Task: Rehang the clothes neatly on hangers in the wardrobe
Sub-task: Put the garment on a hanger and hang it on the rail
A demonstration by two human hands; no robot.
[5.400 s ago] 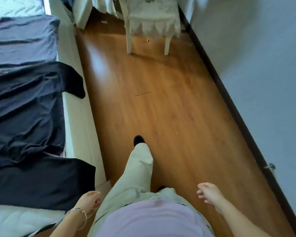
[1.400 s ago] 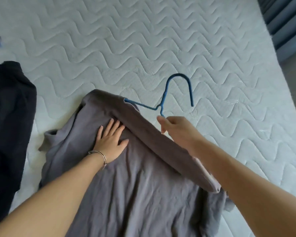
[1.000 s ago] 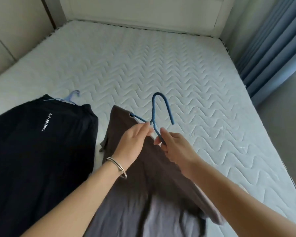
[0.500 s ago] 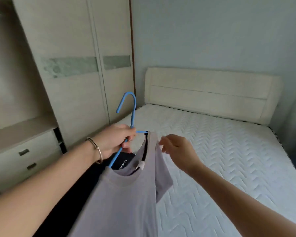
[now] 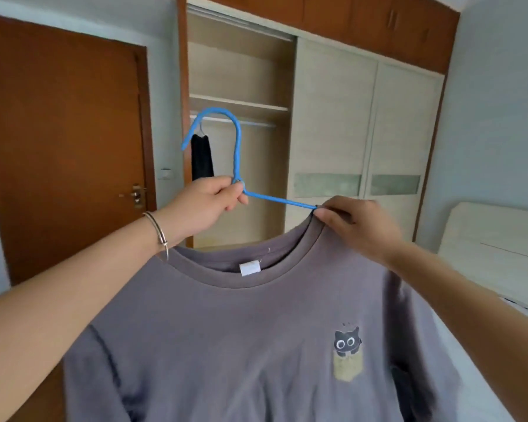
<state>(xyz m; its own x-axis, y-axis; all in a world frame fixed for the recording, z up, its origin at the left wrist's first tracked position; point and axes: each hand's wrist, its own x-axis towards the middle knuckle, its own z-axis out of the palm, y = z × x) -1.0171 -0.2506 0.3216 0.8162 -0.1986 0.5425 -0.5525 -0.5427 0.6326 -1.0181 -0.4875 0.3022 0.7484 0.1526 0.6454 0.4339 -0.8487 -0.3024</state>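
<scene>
1. Blue hanger [image 5: 237,153] was held at centre frame: your left hand [image 5: 208,205] gripped its neck, and your right hand [image 5: 357,226] pinched the grey T-shirt [image 5: 256,345] collar against the hanger's arm.
2. The shirt's left shoulder was hidden behind your arm and was possibly unseated. If so, letting go early could have dropped the shirt.
3. The open wardrobe [image 5: 241,71] stood at upper centre. One dark garment [image 5: 201,159] hung on its rail [image 5: 256,123].
4. A brown door [image 5: 58,147] stood at the left and the bed [image 5: 494,239] at the lower right.

Thin silver bangle [image 5: 158,236] on wrist behind left hand [image 5: 208,202], small bead on band; left forearm [image 5: 73,300], right forearm [image 5: 470,303] bare.
</scene>
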